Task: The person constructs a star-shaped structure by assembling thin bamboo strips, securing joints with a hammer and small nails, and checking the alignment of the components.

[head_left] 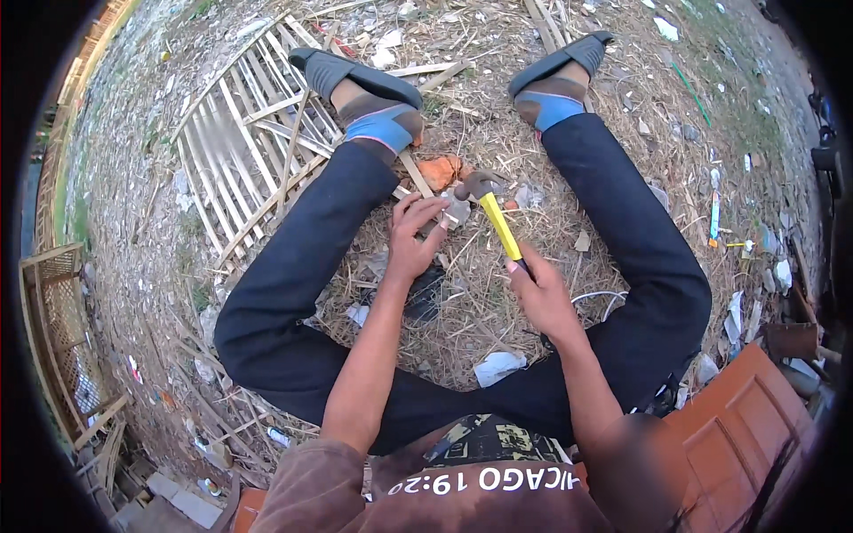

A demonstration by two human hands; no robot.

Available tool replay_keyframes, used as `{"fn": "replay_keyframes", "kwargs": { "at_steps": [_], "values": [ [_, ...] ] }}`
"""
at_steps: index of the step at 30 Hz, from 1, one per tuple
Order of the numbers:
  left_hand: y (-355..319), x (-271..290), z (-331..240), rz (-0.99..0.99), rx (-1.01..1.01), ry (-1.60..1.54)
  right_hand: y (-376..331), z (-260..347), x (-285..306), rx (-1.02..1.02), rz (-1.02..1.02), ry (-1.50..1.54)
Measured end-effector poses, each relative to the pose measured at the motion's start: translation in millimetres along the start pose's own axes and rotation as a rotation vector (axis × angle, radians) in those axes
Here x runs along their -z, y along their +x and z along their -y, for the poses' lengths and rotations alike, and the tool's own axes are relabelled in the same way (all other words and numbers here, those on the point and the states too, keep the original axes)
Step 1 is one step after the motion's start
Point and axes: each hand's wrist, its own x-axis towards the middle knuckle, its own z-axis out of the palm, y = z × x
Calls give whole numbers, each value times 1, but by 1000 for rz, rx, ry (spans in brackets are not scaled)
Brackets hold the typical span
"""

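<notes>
My right hand point(542, 293) is closed around the dark grip of a claw hammer point(503, 226) with a yellow handle. The hammer's metal head is raised in front of my left hand, just above a grey stone point(458, 206) on the ground. My left hand point(416, 233) has its thumb and fingers pinched on a small, pale, narrow piece point(451, 219) beside that stone; its kind is too small to make out. A broken orange brick point(441, 171) lies just beyond the stone.
My legs in dark trousers spread to both sides. A slatted wooden frame point(233, 169) lies by my left foot. Dry straw and litter cover the ground, with a white scrap point(499, 367) between my thighs. A brown panelled door point(737, 435) lies at the lower right.
</notes>
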Motion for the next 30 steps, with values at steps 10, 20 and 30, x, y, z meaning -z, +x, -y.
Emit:
{"fn": "replay_keyframes", "kwargs": {
  "at_steps": [10,20,30],
  "values": [
    [11,5,9,83,66,-113,-13,6,-10,89,-48,-181],
    [8,-2,19,-55,-26,-124,-19,13,-15,63,-18,-178],
    [5,-5,15,-104,-99,-36,-24,27,-24,182,-36,-342]
  ]
}}
